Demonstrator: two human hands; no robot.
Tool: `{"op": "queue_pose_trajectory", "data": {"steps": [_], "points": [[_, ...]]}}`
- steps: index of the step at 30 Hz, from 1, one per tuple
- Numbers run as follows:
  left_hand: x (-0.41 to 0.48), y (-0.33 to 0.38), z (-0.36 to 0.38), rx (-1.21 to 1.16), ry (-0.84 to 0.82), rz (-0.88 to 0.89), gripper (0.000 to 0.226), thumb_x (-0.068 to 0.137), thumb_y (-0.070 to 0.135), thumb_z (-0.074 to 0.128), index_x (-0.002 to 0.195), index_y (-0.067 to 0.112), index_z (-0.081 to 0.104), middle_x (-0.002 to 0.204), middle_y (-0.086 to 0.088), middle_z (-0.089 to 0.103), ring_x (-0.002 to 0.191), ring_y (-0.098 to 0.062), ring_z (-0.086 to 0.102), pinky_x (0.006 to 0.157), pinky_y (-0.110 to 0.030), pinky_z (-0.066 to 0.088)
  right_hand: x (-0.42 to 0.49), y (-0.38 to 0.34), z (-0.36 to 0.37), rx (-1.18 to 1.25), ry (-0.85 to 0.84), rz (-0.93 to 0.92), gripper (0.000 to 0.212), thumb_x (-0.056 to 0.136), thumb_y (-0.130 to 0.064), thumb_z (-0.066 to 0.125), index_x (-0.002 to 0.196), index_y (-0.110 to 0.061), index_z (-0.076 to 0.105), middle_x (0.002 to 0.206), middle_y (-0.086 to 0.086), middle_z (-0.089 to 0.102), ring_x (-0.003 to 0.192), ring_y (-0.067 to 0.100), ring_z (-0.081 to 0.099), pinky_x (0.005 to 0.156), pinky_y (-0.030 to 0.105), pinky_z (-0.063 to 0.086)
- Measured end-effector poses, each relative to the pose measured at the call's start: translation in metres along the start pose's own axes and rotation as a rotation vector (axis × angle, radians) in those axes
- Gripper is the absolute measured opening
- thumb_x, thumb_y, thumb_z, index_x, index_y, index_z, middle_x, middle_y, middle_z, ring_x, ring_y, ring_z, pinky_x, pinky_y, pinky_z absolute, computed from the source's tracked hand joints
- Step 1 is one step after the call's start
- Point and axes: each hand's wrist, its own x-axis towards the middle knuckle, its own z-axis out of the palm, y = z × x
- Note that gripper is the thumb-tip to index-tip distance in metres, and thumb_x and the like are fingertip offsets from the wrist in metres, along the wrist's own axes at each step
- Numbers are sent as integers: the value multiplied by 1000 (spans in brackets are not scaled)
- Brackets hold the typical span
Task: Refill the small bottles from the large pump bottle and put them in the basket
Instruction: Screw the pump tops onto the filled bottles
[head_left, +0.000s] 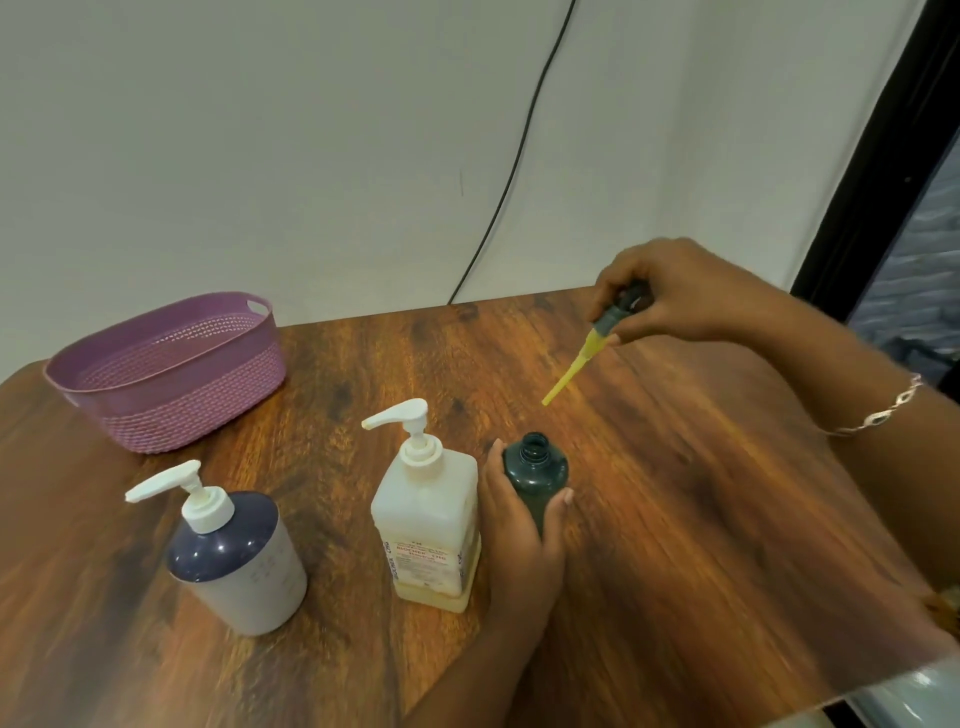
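**Green bottle uncapped, pump top lifted clear**

The left hand (519, 540) grips the small dark green bottle (535, 478), fingers and thumb curled round its body. The bottle is held upright over the wooden table (701, 545), right of centre. Its base is hidden behind the hand, so I cannot tell whether it rests on the wood. The threaded neck is bare and the mouth faces up.

The right hand (691, 296) is raised beyond the bottle and to its right, well apart from it. Its fingertips are pinched shut on a dark pump top (621, 309). The yellow dip tube (566, 371) slants down and to the left from that top. The tube's tip hangs in the air above the bottle's mouth without touching it. A silver bracelet (883, 410) sits on the right wrist.

Just beside the left hand, on its left, stands the cream square pump bottle (426, 525). Its white nozzle points left and it has a red-printed label (the print is too blurred to read). A yellower band shows at its foot.

Farther left and nearer the camera, a navy-and-white round pump bottle (234, 561) stands upright, its nozzle also pointing left. The purple basket (166, 369) sits at the far left of the table near the wall, well apart from all three bottles. A black cable (519, 156) runs down the pale wall behind.
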Motion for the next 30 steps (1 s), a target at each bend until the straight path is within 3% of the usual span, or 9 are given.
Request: {"op": "queue_pose_trajectory", "data": {"steps": [5,11,15,21,24,30], "points": [[-1,0,-2,17,-20,2,73,89,30,59,145,22,13,151,6,22,140,-7,16,109,-17,11,-10,-30,-26,29,-30,-89,26,67,-15,80,89,-19,68,83,-13,65,76,0,59,63,13,44],[0,1,-2,1,-51,0,74,90,30,58,146,23,10,153,8,18,132,4,8,107,-15,7,-7,-42,-12,-20,-117,-95,26,67,-15,81,90,-15,69,84,-9,65,76,3,59,66,20,46],[1,2,-4,4,-59,-6,74,90,29,58,146,23,10,153,8,17,130,5,6,105,-13,6,-6,-45,-12,-4,-113,-94,25,68,-15,80,90,-16,69,84,-8,66,75,2,59,65,18,44],[0,4,-4,0,-72,-10,74,91,28,57,146,22,9,154,8,16,132,4,7,106,-13,6,-8,-54,-34,40,-145,-108,22,67,-16,80,84,-21,68,80,-12,66,71,-1,60,60,12,44],[1,4,-4,5,-69,-23,73,91,29,58,146,22,11,154,7,16,141,-5,10,107,-15,7,-4,-57,-21,6,-208,-95,22,67,-17,80,81,-25,66,79,-16,63,67,-7,57,56,6,40],[2,4,-5,3,-88,-39,74,90,29,58,147,23,10,154,6,17,142,-9,12,106,-17,9,5,-51,22,-75,-284,-50,25,69,-17,79,88,-19,64,80,-14,58,74,1,53,57,7,37]]}}
